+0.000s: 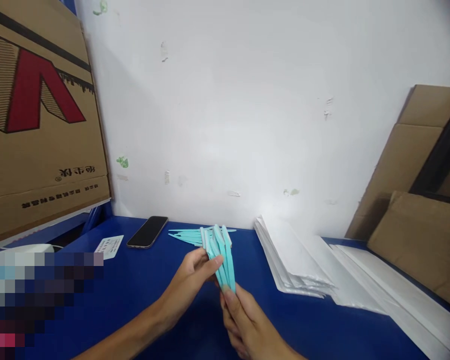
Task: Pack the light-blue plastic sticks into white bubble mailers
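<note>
Evidently the work stands somewhere in the middle: several turquoise strips are gathered into a bunch [222, 255], while a scatter of loose strips [185, 235] lies near the far edge of the table [153, 295], seemingly not yet dealt with. How many are left is hard to count, since the bunch hides part of the scatter.

The bunch is held in front of the loose strips, between them and the table's near edge, apparently raised off the surface. Its long axis runs from the far edge toward the near edge, the white-tipped ends pointing up and away to the far side and leaning a little left; the strips fan slightly there and draw together at the near end. The loose strips lie mostly crosswise, roughly along the far edge, a few slanting.

Both hands grasp the bunch. The left hand [195, 274] lays its thumb across the middle, its fingers mostly hidden behind; the right hand [243, 317] pinches the near end, its grip closed between thumb and fingers.
</note>
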Action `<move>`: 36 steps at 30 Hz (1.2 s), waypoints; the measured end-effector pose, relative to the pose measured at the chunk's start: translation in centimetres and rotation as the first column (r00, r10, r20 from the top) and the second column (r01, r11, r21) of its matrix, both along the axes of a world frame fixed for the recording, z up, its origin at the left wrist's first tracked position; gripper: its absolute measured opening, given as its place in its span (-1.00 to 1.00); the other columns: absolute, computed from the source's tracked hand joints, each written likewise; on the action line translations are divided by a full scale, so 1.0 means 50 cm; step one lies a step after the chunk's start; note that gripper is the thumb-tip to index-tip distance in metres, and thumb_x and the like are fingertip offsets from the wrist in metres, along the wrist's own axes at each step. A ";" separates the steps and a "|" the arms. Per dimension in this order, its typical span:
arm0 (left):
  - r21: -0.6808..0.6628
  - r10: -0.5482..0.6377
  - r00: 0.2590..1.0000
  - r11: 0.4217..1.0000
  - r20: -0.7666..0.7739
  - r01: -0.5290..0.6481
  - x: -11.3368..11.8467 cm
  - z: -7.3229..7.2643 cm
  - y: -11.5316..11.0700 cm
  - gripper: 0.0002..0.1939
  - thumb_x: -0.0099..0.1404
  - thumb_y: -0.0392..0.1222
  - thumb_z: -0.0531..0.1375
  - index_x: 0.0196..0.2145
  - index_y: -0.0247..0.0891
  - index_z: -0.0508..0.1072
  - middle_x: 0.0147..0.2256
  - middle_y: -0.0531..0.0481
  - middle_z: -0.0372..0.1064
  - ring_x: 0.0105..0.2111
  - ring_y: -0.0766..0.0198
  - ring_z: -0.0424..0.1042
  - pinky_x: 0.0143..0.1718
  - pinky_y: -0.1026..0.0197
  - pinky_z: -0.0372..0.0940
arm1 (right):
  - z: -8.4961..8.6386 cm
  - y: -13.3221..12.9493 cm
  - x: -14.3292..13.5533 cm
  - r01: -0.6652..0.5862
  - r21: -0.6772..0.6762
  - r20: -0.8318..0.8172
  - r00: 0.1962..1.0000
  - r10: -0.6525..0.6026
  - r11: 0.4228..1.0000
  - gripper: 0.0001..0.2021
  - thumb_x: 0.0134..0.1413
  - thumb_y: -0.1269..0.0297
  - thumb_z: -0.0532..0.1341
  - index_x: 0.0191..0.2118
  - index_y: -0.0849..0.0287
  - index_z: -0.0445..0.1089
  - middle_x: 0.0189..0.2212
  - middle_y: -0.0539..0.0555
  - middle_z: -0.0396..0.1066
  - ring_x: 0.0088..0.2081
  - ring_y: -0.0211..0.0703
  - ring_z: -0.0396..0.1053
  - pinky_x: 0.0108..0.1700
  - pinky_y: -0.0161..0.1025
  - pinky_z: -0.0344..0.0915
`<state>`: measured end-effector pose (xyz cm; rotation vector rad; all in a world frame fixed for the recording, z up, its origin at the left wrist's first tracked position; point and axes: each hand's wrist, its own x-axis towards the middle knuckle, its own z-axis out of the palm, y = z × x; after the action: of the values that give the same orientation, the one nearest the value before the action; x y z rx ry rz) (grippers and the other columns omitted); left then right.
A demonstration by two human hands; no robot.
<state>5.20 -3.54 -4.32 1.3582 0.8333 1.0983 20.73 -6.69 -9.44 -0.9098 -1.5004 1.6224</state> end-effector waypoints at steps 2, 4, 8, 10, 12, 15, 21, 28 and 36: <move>0.093 -0.014 1.000 0.996 -0.021 0.016 0.001 0.007 -0.004 -0.67 0.26 0.06 0.29 -0.33 -0.31 0.53 -0.41 -0.02 0.47 -0.38 0.22 0.41 -0.27 0.23 0.36 | -0.004 -0.004 0.002 0.025 0.003 -0.017 1.000 -0.025 1.000 -0.43 0.15 -0.38 0.04 -0.26 0.12 0.16 -0.63 -0.23 -0.01 -0.72 -0.50 -0.10 -0.73 -0.50 -0.14; 0.158 0.005 0.999 0.987 -0.053 0.004 0.000 0.010 -0.006 -0.69 0.26 0.02 0.29 -0.44 -0.31 0.51 -0.50 0.01 0.44 -0.45 0.25 0.40 -0.36 0.27 0.34 | -0.003 -0.006 0.002 0.040 0.004 -0.036 0.999 -0.040 0.999 -0.44 0.16 -0.37 0.04 -0.25 0.13 0.18 -0.63 -0.23 -0.02 -0.72 -0.50 -0.11 -0.73 -0.51 -0.15; 0.189 0.029 0.996 0.982 -0.085 -0.013 -0.002 0.009 -0.005 -0.68 0.31 0.00 0.25 -0.46 -0.31 0.50 -0.52 -0.02 0.47 -0.55 0.26 0.42 -0.43 0.27 0.34 | 0.003 -0.007 -0.002 0.059 0.011 -0.052 0.997 -0.058 0.998 -0.46 0.19 -0.34 0.03 -0.24 0.14 0.21 -0.62 -0.23 -0.03 -0.72 -0.51 -0.15 -0.73 -0.51 -0.17; 0.186 0.044 0.996 0.982 -0.080 -0.028 -0.001 0.006 -0.004 -0.69 0.30 -0.01 0.26 -0.44 -0.32 0.51 -0.51 -0.05 0.50 -0.57 0.26 0.43 -0.46 0.27 0.34 | 0.006 -0.007 -0.003 0.065 -0.002 -0.056 0.996 -0.065 0.998 -0.46 0.18 -0.34 0.05 -0.24 0.13 0.22 -0.62 -0.23 -0.03 -0.72 -0.51 -0.17 -0.73 -0.50 -0.19; 0.175 0.055 0.996 0.984 -0.065 -0.043 0.000 0.004 -0.004 -0.69 0.28 -0.01 0.27 -0.45 -0.32 0.50 -0.52 -0.05 0.50 -0.60 0.26 0.44 -0.50 0.27 0.34 | 0.007 -0.007 -0.004 0.071 -0.011 -0.063 0.995 -0.072 0.997 -0.46 0.17 -0.34 0.06 -0.23 0.13 0.23 -0.62 -0.23 -0.03 -0.72 -0.51 -0.18 -0.73 -0.50 -0.20; 0.161 0.070 0.997 0.985 -0.043 -0.062 0.003 0.003 -0.005 -0.70 0.26 -0.02 0.29 -0.47 -0.32 0.49 -0.54 -0.03 0.48 -0.65 0.28 0.42 -0.57 0.30 0.31 | 0.006 -0.007 -0.004 0.076 -0.003 -0.068 0.995 -0.076 0.997 -0.46 0.17 -0.33 0.06 -0.23 0.13 0.23 -0.64 -0.23 -0.02 -0.73 -0.50 -0.18 -0.74 -0.50 -0.18; 0.153 0.115 0.993 0.982 -0.032 -0.109 0.005 0.005 -0.004 -0.73 0.20 -0.04 0.33 -0.42 -0.34 0.48 -0.54 -0.01 0.48 -0.68 0.32 0.39 -0.62 0.32 0.27 | -0.001 -0.006 -0.005 0.078 0.024 -0.068 0.995 -0.076 0.997 -0.47 0.20 -0.32 0.04 -0.23 0.13 0.20 -0.64 -0.23 0.00 -0.74 -0.49 -0.15 -0.75 -0.49 -0.16; 0.143 0.132 0.990 0.982 -0.045 -0.125 0.002 -0.004 -0.002 -0.67 0.22 0.03 0.32 -0.38 -0.32 0.41 -0.55 0.03 0.44 -0.67 0.34 0.37 -0.65 0.35 0.24 | 0.000 -0.006 -0.004 0.069 0.005 -0.047 0.997 -0.068 0.998 -0.46 0.18 -0.34 0.05 -0.22 0.13 0.22 -0.64 -0.23 0.00 -0.73 -0.49 -0.16 -0.74 -0.48 -0.16; 0.128 0.092 0.991 0.989 -0.097 -0.079 0.006 -0.004 -0.005 -0.61 0.27 0.13 0.26 -0.40 -0.28 0.37 -0.61 0.07 0.38 -0.71 0.33 0.35 -0.69 0.34 0.18 | -0.002 -0.006 -0.005 0.037 -0.006 -0.041 0.998 -0.037 0.999 -0.45 0.18 -0.34 0.05 -0.22 0.14 0.23 -0.64 -0.23 0.01 -0.74 -0.51 -0.18 -0.72 -0.46 -0.18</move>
<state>5.50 -3.81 -4.50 1.5042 0.9186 1.1702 20.49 -7.00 -9.52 -0.8965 -1.4439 1.6095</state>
